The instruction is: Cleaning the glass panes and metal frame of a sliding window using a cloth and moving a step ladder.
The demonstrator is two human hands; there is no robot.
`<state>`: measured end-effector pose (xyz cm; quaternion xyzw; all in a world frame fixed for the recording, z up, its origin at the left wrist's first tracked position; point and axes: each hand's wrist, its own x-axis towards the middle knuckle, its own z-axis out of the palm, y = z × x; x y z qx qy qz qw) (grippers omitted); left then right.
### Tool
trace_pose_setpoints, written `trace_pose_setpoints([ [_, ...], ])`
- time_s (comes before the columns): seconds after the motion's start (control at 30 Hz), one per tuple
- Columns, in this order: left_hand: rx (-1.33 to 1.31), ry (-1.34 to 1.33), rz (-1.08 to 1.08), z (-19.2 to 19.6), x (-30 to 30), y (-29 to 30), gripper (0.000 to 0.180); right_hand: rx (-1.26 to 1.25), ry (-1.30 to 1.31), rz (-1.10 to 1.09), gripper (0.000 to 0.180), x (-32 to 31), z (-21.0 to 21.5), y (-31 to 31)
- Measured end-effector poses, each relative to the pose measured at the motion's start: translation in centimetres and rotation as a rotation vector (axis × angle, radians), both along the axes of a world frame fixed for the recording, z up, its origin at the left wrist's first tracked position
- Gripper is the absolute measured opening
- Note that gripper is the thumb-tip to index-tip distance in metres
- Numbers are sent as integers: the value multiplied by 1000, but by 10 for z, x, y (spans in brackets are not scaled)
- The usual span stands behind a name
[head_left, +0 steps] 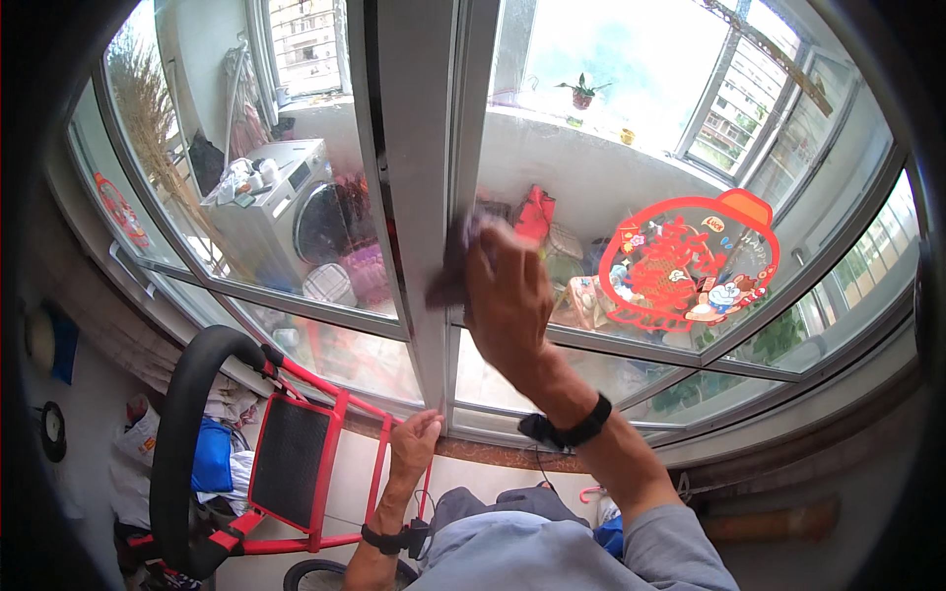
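My right hand (514, 295) is raised against the middle upright of a grey-framed glass door. Its fingers are closed on a dark cloth (451, 271), pressed to the frame (426, 187) and blurred by motion. Lower down, my left hand (416, 437) has its fingers curled together beside the foot of that upright. It is next to the rail of a red step ladder (329, 463); what it grips, if anything, is hidden. A red round festive sticker (680, 202) is on the right glass pane.
The ladder has a thick black padded bar (169, 453) at my left. Blue and white bags (211, 455) are piled beside it. Behind the glass stand a washing machine (271, 217) and a small potted plant (582, 98). A wheel (335, 575) shows below.
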<state>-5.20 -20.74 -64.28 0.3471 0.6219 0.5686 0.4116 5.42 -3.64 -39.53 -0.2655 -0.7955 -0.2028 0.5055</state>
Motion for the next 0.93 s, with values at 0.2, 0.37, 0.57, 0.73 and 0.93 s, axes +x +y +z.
trace_pose_setpoints([
  [0.2, -5, 23, -31, -16, 4, -3, 27, -293, -119, 245, 37, 25, -89, -11],
  [0.37, -140, 254, -111, 26, 11, 2, 24, -114, -260, 172, 28, 34, -91, 15],
  [0.57, -83, -63, -5, -8, -11, -37, 30, -128, -181, 54, 37, 116, -104, 17],
  [0.73, -156, -61, 28, -12, -23, -53, 30, -158, -61, -263, 40, 209, -113, 3],
  [0.93, -224, -11, -96, -22, -19, -48, 34, -407, 249, -326, 31, 256, -162, -29],
])
